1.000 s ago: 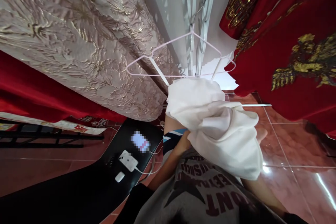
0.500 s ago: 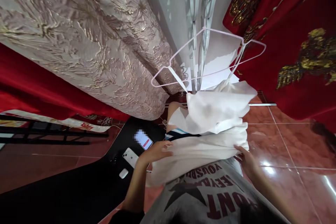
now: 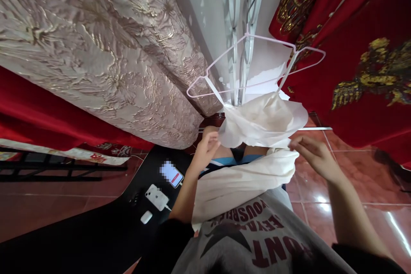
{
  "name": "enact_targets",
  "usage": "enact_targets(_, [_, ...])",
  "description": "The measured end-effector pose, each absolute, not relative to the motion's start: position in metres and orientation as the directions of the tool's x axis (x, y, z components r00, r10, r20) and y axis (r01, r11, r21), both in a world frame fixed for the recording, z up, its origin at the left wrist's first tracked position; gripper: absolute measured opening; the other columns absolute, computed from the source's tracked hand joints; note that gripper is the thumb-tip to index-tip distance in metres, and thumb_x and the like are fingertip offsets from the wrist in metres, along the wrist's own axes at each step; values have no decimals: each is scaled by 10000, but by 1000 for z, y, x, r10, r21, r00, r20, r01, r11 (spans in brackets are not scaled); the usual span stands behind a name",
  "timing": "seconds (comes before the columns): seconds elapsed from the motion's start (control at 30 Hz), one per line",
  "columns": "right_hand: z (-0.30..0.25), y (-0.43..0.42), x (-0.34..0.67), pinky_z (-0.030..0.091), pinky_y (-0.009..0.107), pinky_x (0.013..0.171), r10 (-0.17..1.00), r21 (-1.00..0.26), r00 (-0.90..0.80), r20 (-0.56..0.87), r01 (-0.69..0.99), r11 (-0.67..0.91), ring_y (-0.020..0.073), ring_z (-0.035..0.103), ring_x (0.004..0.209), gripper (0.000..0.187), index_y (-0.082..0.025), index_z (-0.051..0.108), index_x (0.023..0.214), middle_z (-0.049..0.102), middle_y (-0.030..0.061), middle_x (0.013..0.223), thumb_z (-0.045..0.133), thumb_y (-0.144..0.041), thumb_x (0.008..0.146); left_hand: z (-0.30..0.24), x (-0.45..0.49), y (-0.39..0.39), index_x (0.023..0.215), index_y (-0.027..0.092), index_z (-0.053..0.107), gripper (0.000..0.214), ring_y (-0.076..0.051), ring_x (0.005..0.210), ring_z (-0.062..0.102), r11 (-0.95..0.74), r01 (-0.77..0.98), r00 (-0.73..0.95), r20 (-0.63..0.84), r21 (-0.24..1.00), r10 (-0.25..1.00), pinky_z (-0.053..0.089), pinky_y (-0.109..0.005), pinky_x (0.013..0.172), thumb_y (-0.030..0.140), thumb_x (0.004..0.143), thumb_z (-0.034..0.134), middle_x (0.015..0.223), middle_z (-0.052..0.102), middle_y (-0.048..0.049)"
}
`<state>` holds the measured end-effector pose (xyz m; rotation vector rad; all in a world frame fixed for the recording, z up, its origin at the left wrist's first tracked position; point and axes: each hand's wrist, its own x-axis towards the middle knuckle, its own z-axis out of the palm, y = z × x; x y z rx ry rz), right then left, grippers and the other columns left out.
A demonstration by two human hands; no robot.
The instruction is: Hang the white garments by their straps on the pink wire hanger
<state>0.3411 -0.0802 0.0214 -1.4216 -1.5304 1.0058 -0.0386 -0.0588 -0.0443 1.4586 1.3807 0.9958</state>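
White garment (image 3: 257,137) hung from hanger (image 3: 253,66) between both hands; left hand (image 3: 207,147) and right hand (image 3: 313,154) pinched its edges, spreading it flat.

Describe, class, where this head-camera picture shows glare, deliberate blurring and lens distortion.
Head view: glare streaks the glossy red floor tiles at lower right; the lit screen of one phone on the black table is pixelated; the wide lens bends the cream embossed curtain; the white garment on the pink wire hanger stays sharp.
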Motion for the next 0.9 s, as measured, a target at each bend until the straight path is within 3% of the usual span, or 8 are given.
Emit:
enact_targets(0.1, [48, -33, 296, 563, 367, 850, 933, -836, -36, 358, 433, 338, 205, 677, 875, 239, -238, 715, 911, 724, 43, 910, 747, -474, 897, -28, -16, -28, 1189, 229, 621, 347, -186, 1109, 701, -136, 159, -115, 155, 978, 981, 532, -329, 1028, 408, 920, 746, 1276, 700, -102])
enact_targets(0.17, [48, 2, 280, 550, 406, 929, 816, -754, 153, 558, 505, 421, 230, 671, 994, 293, -240, 672, 1019, 701, 66, 1036, 796, -437, 840, -16, -4, -7, 1198, 233, 601, 374, -180, 1112, 703, -174, 44, -234, 179, 984, 956, 545, -316, 988, 410, 910, 759, 1317, 689, -113])
enact_targets(0.3, [18, 62, 276, 558, 437, 956, 743, -870, 479, 467, 398, 290, 219, 672, 1022, 368, -246, 536, 1145, 654, 83, 1116, 706, -432, 877, 7, 13, 22, 1191, 218, 671, 352, -215, 1262, 686, -223, -104, -142, 207, 969, 968, 516, -351, 1091, 436, 925, 749, 1320, 732, -130])
enact_targets(0.47, [-12, 58, 268, 557, 446, 994, 875, -865, 301, 380, 450, 221, 218, 660, 1060, 353, -247, 522, 1139, 651, 62, 1102, 644, -476, 900, 22, 18, 22, 979, 195, 722, 293, -202, 946, 771, -315, -86, -212, 292, 945, 933, 578, -329, 930, 488, 958, 711, 932, 784, -63])
enact_targets(0.57, [-2, 27, 250, 560, 467, 993, 711, -757, 385, 588, 573, 316, 250, 633, 1153, 383, -262, 517, 1239, 605, 102, 1217, 629, -467, 936, 29, 10, 10, 852, 177, 716, 315, -167, 720, 727, -317, 0, -355, 296, 949, 887, 572, -286, 756, 471, 963, 698, 729, 732, -25])
enact_targets(0.67, [26, 11, 233, 557, 470, 957, 532, -585, 315, 786, 657, 475, 261, 644, 1107, 266, -280, 556, 1223, 619, 105, 1142, 564, -415, 994, 34, 2, -1, 831, 171, 731, 252, -149, 690, 708, -292, 94, -364, 306, 952, 880, 551, -249, 704, 406, 919, 755, 717, 744, -19])
enact_targets(0.8, [57, 25, 221, 473, 509, 1099, 674, -457, -144, 724, 632, 626, 268, 677, 1138, 206, -279, 680, 1156, 753, 66, 1128, 562, -371, 1014, 29, -2, -6, 917, 174, 789, 222, -165, 766, 762, -249, 218, -365, 315, 944, 876, 585, -259, 773, 372, 960, 696, 797, 800, -34])
enact_targets(0.9, [60, 36, 221, 452, 481, 1062, 749, -493, -193, 634, 645, 584, 250, 705, 1003, 199, -270, 747, 1030, 802, 30, 1004, 584, -383, 1024, 20, -5, -5, 1045, 175, 821, 280, -207, 905, 812, -245, 230, -454, 326, 942, 829, 618, -315, 885, 386, 988, 647, 955, 846, -68])
